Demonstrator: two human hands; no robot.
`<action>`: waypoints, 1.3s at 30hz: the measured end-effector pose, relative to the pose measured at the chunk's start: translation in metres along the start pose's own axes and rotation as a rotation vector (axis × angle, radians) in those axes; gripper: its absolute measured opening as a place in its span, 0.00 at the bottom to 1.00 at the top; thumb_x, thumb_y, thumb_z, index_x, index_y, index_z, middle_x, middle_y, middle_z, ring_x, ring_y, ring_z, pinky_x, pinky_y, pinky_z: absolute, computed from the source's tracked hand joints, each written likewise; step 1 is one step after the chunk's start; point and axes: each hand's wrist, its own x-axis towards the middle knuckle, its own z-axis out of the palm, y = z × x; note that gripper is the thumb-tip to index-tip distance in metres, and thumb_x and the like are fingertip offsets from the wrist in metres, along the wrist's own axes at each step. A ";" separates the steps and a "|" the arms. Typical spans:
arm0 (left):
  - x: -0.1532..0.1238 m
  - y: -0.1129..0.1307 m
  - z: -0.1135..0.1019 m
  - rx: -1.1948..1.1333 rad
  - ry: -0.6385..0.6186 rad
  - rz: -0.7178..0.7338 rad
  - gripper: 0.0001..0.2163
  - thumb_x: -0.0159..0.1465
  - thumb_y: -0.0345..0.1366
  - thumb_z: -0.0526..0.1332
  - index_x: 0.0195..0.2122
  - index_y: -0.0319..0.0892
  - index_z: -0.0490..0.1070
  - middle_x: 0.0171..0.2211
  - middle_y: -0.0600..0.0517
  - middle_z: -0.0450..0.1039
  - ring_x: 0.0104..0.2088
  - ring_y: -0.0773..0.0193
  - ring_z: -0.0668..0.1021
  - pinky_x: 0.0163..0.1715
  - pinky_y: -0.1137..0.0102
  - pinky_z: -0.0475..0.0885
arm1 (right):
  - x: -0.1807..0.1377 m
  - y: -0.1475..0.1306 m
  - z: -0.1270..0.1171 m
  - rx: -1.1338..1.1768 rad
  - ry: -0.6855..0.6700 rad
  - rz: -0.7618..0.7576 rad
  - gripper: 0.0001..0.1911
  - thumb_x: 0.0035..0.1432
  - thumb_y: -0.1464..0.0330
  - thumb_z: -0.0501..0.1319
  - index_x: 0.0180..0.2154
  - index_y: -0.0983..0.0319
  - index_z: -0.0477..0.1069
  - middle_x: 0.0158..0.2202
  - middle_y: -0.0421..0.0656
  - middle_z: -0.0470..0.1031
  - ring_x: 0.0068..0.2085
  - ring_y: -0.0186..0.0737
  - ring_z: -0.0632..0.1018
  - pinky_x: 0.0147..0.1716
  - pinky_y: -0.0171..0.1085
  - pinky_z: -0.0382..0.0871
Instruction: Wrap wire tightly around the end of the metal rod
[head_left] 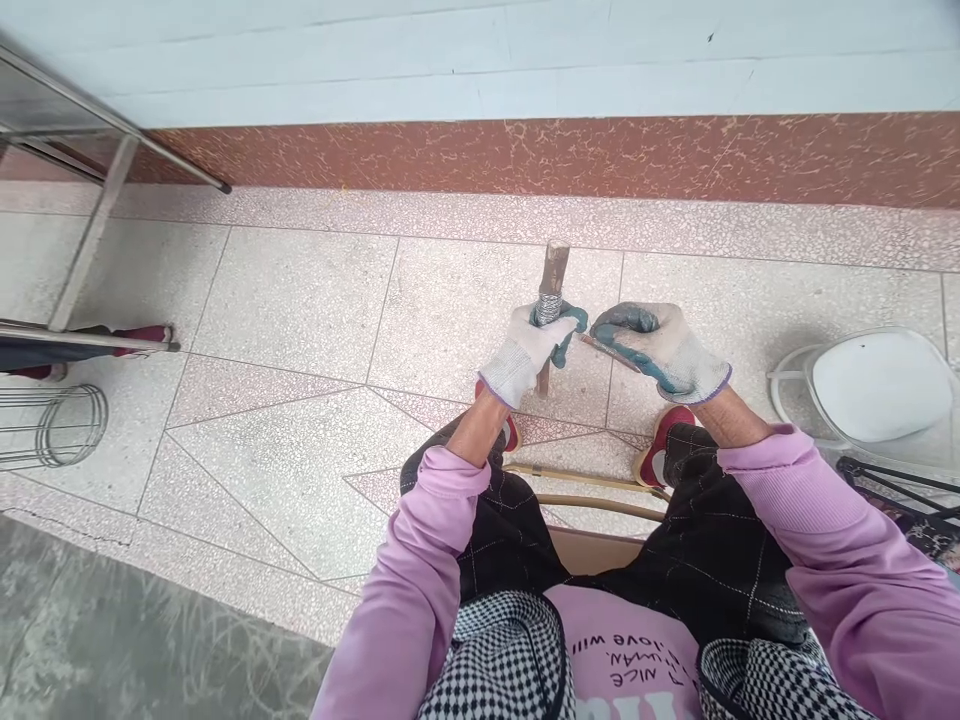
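Both my hands wear white knit gloves with teal-coated fingers. My left hand (529, 352) is wrapped round a short wooden stick (555, 264) that stands upright on the floor between my feet. A band of grey wire (548, 308) is wound about the stick just above my fingers. My right hand (661, 349) is closed on a thin strip (604, 350) that runs leftward to the stick; I cannot tell what the strip is made of. I sit with knees apart, red shoes on the tiles.
A white plastic stool (877, 385) stands at the right with dark rods below it. A metal table frame (97, 215) and a round wire cage (52, 428) are at the left. A tiled wall base (525, 155) runs across the back.
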 end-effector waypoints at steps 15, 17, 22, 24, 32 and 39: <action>-0.010 0.008 -0.018 0.232 -0.097 0.250 0.09 0.59 0.29 0.72 0.42 0.40 0.84 0.38 0.51 0.84 0.25 0.72 0.73 0.23 0.74 0.68 | 0.002 -0.001 -0.004 0.186 -0.042 0.223 0.18 0.47 0.54 0.76 0.34 0.60 0.84 0.21 0.38 0.69 0.21 0.31 0.63 0.19 0.34 0.49; -0.005 0.002 -0.022 0.361 -0.103 0.305 0.10 0.61 0.30 0.72 0.44 0.40 0.85 0.39 0.50 0.85 0.29 0.68 0.77 0.27 0.73 0.72 | 0.002 0.002 -0.004 0.258 -0.074 0.247 0.19 0.46 0.55 0.78 0.34 0.62 0.83 0.21 0.37 0.68 0.21 0.30 0.63 0.19 0.34 0.49; 0.005 -0.009 -0.030 0.545 -0.088 0.484 0.11 0.65 0.30 0.71 0.48 0.44 0.85 0.47 0.47 0.87 0.43 0.58 0.85 0.44 0.63 0.82 | 0.004 0.008 -0.007 0.419 -0.179 0.275 0.22 0.43 0.57 0.84 0.34 0.64 0.81 0.20 0.35 0.66 0.19 0.27 0.61 0.18 0.32 0.48; 0.006 -0.010 -0.031 0.619 -0.069 0.523 0.12 0.65 0.29 0.71 0.49 0.45 0.85 0.48 0.46 0.87 0.46 0.56 0.85 0.49 0.59 0.82 | 0.004 0.010 -0.007 0.462 -0.209 0.285 0.24 0.44 0.57 0.85 0.35 0.65 0.82 0.21 0.35 0.66 0.19 0.26 0.60 0.17 0.32 0.46; 0.004 0.001 -0.030 0.831 -0.081 0.568 0.11 0.62 0.27 0.73 0.46 0.41 0.85 0.46 0.46 0.84 0.47 0.55 0.86 0.51 0.63 0.79 | 0.005 0.018 -0.010 0.527 -0.293 0.293 0.21 0.48 0.60 0.85 0.34 0.65 0.80 0.19 0.33 0.62 0.18 0.25 0.58 0.16 0.31 0.45; -0.006 0.003 -0.031 0.633 -0.122 0.475 0.14 0.61 0.27 0.74 0.49 0.40 0.86 0.47 0.45 0.86 0.47 0.56 0.85 0.50 0.64 0.80 | 0.006 0.021 -0.010 0.546 -0.325 0.280 0.20 0.51 0.60 0.83 0.34 0.64 0.79 0.18 0.32 0.61 0.17 0.24 0.56 0.16 0.30 0.45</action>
